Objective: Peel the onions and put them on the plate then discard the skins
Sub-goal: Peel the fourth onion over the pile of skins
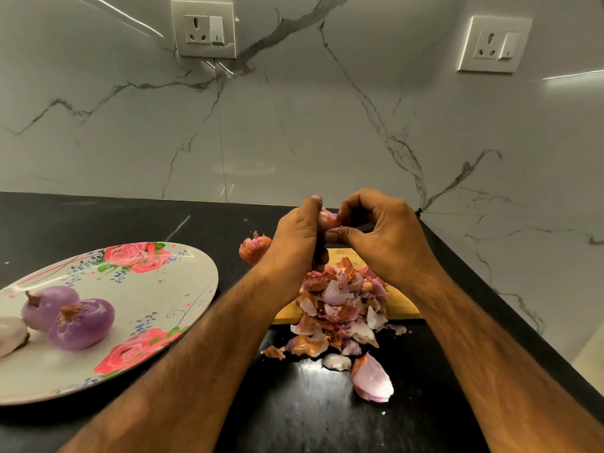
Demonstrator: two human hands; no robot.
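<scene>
Progress | three peeled onions (81, 323) on plate (183, 273) | fourth onion (327, 221) held over board (402, 305), left hand (294, 238) clamped round it, right hand (382, 232) pinching its skin | unpeeled onion (255, 249) waiting on counter (98, 220) | skins (340, 300) heaped on board and counter, none discarded yet

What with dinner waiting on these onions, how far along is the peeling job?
Done: three peeled onions lie on the plate. In hand: the left hand and right hand grip a fourth onion above the skins. Left: one unpeeled onion sits on the counter, and the skins piled on the cutting board and counter are not yet discarded.
</scene>
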